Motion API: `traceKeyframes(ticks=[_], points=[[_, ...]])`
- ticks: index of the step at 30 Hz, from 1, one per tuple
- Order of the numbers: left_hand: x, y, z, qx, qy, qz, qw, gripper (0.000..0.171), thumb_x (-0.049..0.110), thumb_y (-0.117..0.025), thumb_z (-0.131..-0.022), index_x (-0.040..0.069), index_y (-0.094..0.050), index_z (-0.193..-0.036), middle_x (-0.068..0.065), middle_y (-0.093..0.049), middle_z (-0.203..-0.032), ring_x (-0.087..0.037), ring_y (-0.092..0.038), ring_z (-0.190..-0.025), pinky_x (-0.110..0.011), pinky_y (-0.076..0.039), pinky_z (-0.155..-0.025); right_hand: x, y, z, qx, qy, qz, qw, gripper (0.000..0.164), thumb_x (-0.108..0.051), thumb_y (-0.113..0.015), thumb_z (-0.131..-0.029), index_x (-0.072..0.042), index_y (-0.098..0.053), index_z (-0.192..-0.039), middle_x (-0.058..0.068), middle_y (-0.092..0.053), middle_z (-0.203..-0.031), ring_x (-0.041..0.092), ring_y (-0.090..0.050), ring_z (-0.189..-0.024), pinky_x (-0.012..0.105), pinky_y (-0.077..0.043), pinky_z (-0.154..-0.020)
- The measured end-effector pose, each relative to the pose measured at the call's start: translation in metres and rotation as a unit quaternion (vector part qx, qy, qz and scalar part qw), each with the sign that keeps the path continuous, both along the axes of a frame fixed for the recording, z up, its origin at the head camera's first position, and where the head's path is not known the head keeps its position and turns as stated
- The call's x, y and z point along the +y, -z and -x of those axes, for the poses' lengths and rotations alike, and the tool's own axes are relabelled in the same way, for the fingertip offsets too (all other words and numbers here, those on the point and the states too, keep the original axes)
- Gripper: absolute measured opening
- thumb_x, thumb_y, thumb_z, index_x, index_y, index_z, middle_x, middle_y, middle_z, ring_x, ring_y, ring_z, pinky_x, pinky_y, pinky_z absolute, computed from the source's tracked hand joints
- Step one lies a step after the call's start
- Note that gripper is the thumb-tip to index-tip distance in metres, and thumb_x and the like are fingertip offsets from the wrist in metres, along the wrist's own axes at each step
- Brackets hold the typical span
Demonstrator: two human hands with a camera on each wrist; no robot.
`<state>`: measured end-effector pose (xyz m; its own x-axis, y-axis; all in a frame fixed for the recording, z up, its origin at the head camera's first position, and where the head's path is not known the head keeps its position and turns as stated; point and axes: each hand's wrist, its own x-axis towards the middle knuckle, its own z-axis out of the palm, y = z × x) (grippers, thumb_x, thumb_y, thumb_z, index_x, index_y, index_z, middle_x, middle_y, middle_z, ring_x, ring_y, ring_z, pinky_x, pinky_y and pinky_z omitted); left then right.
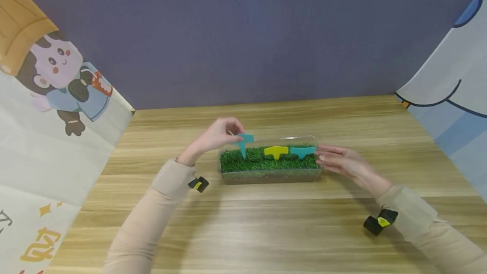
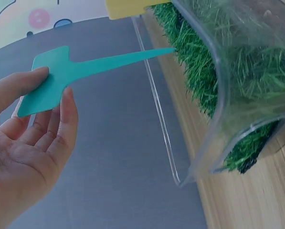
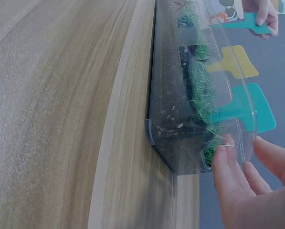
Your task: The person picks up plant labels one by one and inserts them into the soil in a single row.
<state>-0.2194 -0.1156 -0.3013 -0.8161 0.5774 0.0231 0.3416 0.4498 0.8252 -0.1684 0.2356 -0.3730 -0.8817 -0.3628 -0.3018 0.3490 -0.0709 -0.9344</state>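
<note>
A teal T-shaped plant label (image 2: 51, 81) is pinched between the thumb and fingers of my left hand (image 1: 222, 132). Its pointed stem aims down, with the tip at the grass in the left part of a clear plastic planter box (image 1: 272, 176). Green grass (image 1: 249, 164) fills the box. A yellow plant label (image 1: 276, 151) stands near the middle, and a second teal label (image 1: 302, 152) stands toward the right end. At that end, my right hand (image 1: 348, 163) touches the box wall and rim with fairly straight fingers, as the right wrist view also shows.
The box stands on a wood-grain table (image 1: 243, 219). Behind it rises a dark grey-blue panel (image 1: 243, 37). Printed cartoon sheets flank the table at left (image 1: 38, 147) and right (image 1: 460, 67). In the right wrist view, brown soil-like matter shows through the box side.
</note>
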Motion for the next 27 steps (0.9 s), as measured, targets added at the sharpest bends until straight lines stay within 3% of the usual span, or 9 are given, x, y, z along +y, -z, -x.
traceKeyframes(ticks=[14,27], points=[[0.013,0.008,0.001,0.005,0.020,0.016,0.9997,0.014,0.000,-0.061,-0.078,-0.002,-0.056,-0.091,-0.009,-0.059,-0.083,-0.017,-0.055,-0.075,-0.025,-0.049,-0.067,0.000,-0.001,0.000,0.004,-0.004,-0.017,1.000,0.064,-0.009,-0.058,-0.084,0.004,-0.021,-0.135,0.002,-0.057,-0.115,0.015,-0.058,-0.099,0.029,-0.041,-0.090],[0.019,0.016,0.001,0.015,0.038,0.028,0.9988,0.013,0.001,-0.061,-0.078,-0.001,-0.057,-0.090,-0.009,-0.060,-0.085,-0.017,-0.057,-0.078,-0.023,-0.049,-0.070,-0.001,0.002,0.000,0.007,-0.004,-0.020,1.000,0.062,-0.008,-0.057,-0.084,0.004,-0.023,-0.135,-0.002,-0.059,-0.111,0.016,-0.058,-0.099,0.030,-0.041,-0.090]])
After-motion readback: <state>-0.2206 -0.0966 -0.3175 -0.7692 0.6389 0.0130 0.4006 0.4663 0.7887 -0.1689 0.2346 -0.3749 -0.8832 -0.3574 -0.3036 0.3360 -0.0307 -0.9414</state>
